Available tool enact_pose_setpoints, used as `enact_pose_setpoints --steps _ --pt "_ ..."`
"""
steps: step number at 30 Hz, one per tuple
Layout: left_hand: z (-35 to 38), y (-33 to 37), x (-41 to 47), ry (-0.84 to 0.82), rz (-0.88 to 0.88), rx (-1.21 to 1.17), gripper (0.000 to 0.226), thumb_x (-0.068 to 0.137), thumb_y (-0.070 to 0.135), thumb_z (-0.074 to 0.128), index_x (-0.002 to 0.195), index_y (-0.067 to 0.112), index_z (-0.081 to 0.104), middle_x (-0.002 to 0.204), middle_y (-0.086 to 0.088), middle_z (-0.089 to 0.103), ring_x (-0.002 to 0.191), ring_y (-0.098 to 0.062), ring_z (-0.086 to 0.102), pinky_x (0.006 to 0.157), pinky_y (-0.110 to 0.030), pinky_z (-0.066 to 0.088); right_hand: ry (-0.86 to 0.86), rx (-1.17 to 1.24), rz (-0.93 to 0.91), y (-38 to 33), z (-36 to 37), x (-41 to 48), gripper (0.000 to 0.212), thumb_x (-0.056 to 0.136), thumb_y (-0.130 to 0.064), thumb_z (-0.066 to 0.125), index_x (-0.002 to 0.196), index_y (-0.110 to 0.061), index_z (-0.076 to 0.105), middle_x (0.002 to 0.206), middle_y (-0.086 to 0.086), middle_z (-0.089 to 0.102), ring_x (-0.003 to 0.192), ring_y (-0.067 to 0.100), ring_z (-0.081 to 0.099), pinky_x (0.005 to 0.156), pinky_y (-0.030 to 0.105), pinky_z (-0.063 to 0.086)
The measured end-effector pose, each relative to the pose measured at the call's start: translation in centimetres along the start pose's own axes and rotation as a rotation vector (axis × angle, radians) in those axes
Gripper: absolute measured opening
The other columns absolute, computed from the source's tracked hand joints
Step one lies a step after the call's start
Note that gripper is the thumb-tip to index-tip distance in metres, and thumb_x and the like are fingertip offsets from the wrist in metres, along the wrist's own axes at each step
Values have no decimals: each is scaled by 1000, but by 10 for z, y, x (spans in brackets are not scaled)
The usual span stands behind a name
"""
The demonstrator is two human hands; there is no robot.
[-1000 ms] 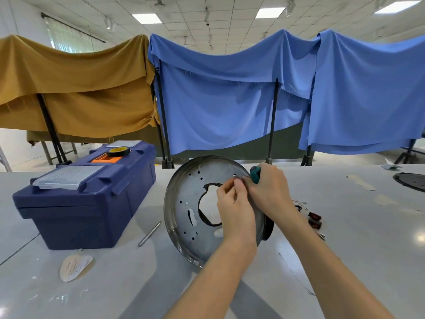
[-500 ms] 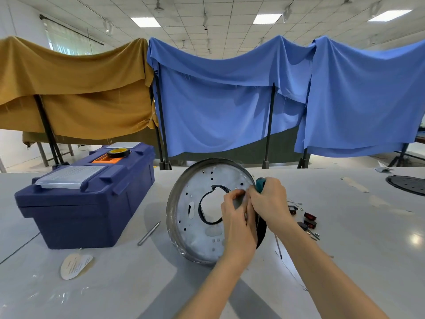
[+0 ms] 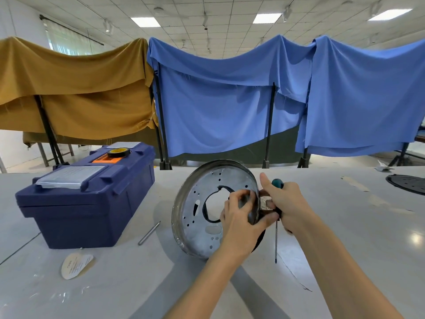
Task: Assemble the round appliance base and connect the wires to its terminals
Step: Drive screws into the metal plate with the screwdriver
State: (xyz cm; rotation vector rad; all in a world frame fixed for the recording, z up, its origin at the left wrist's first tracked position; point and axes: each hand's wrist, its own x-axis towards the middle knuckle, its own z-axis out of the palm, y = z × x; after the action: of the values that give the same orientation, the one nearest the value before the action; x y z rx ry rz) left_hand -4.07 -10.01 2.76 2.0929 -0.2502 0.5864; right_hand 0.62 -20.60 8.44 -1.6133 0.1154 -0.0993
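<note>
Far left: paper label (image 3: 76, 265) lies flat on the table (image 3: 345, 226), print too small to read. Blue toolbox (image 3: 87, 199) sits closed, tape roll (image 3: 119, 152) on its lid. Thin metal rod (image 3: 149, 233) lies just right of the box.

Centre: round metal base (image 3: 200, 212) stands on its edge on the table, hollow side facing left. Something dark sits behind its lower right rim, mostly hidden; cannot tell what.

Left hand (image 3: 239, 217) grasps the base's right rim, fingers inside, thumb behind. Right hand (image 3: 287, 203) is clenched round a screwdriver (image 3: 276, 242), thumb raised; the green handle tip shows above the fist and the shaft points down. What the fingers touch behind the rim is hidden.

Far right: black disc (image 3: 407, 184), cut off by the frame edge.

Versus 0.5 s ago: the base is turned further leftward. The left hand then pinched at the plate face. The shaft is now exposed. The small red parts behind the right hand are out of sight.
</note>
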Motion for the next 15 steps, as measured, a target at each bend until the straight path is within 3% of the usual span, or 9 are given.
enact_pose_setpoints --steps 3,5,7,9,11,13,15 --pt "-1 0 0 11 33 25 55 83 42 72 129 17 58 134 11 35 125 -8 31 111 -34 27 34 125 51 -1 -2 -4 35 92 -30 67 79 1 59 70 13 62 38 10 33 41 22 35" --pt "-9 2 3 52 51 -28 45 87 35 71 125 12 61 133 9 37 126 -8 34 110 -28 29 65 241 62 -4 -3 -7 30 95 -19 63 88 10 61 82 21 70 31 8 37 37 21 41" --pt "-21 6 8 58 38 -130 31 91 29 67 117 13 64 132 11 38 124 4 38 103 -8 29 89 365 93 -8 -6 -8 24 95 -9 60 103 13 58 96 31 66 29 8 47 43 28 53" --pt "-34 11 12 37 14 -238 13 94 26 64 107 25 65 128 18 40 116 18 40 96 0 31 54 435 131 -12 -10 -8 24 95 -4 58 112 14 53 103 33 64 26 6 45 51 34 57" --pt "-44 13 14 43 2 -284 9 95 25 62 101 32 64 127 23 42 114 16 45 100 -8 37 -48 446 143 -20 -12 -10 24 95 -1 56 111 16 54 101 34 65 25 5 35 58 35 60" --pt "-50 12 16 58 -47 -377 9 95 24 61 97 32 66 129 12 50 115 0 55 102 -25 45 -147 460 119 -26 -13 -13 25 94 0 57 110 20 55 90 33 69 31 6 32 64 34 62" --pt "-58 11 18 80 -134 -527 10 95 22 61 97 31 66 123 -3 62 105 -14 66 90 -30 54 -233 491 71 -31 -14 -16 24 91 3 59 107 21 57 68 27 68 44 14 41 67 34 62"
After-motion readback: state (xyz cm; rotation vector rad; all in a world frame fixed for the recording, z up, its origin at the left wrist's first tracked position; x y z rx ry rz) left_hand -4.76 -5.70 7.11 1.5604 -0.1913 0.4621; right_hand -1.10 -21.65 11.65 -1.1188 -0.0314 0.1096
